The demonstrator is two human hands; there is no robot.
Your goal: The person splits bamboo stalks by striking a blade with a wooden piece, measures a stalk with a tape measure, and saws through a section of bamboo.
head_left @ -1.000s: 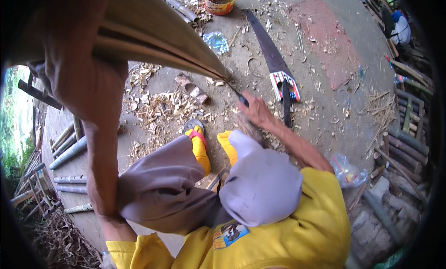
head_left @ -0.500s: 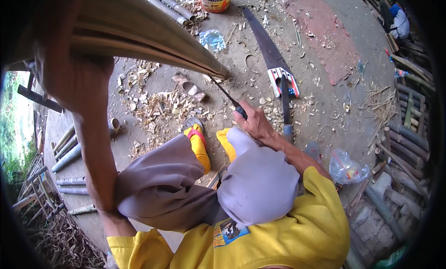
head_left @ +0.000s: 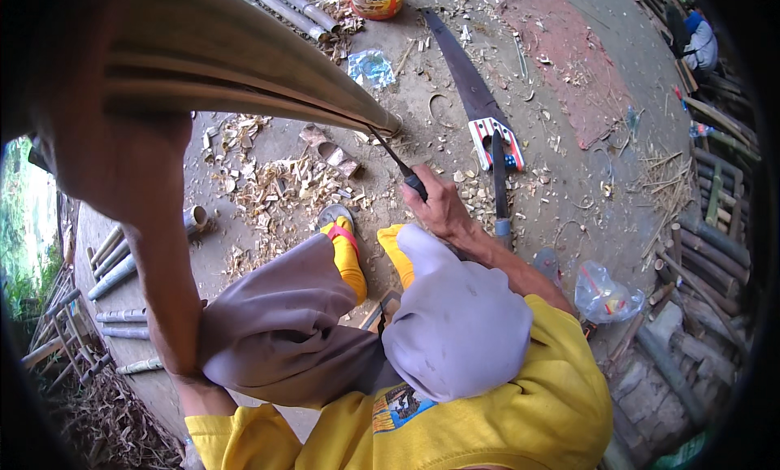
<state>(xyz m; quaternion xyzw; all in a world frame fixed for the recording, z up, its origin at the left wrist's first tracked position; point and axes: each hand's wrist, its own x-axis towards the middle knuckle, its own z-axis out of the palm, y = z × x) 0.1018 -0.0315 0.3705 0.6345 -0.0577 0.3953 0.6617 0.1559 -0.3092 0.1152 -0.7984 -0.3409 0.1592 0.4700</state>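
A thick brown bamboo pole (head_left: 244, 56) slants from the upper left down to the ground, with a long dark slit along its side. My left hand (head_left: 118, 157), dark and close to the camera, is closed around its upper part; the fingers are mostly hidden. In my right hand (head_left: 443, 206) is a thin metal tool with a black handle (head_left: 416, 186), perhaps a screwdriver. Its narrow shaft points up and left, the tip at the slit near the pole's lower end. To the right, a handsaw (head_left: 463, 72) with a striped handle lies on the ground.
A dark blade-like tool (head_left: 500, 186) lies across the saw handle. Wood chips (head_left: 284, 186) and a notched wood block (head_left: 337, 157) lie left of my feet. A yellow-red tub (head_left: 378, 3) stands ahead; a clear plastic bag (head_left: 605, 295) lies right. Another person (head_left: 700, 43) is far right.
The upper part of the bamboo pole and my left hand have shifted slightly left and downward. My right hand and the tool have moved a little left, the tip staying at the slit.
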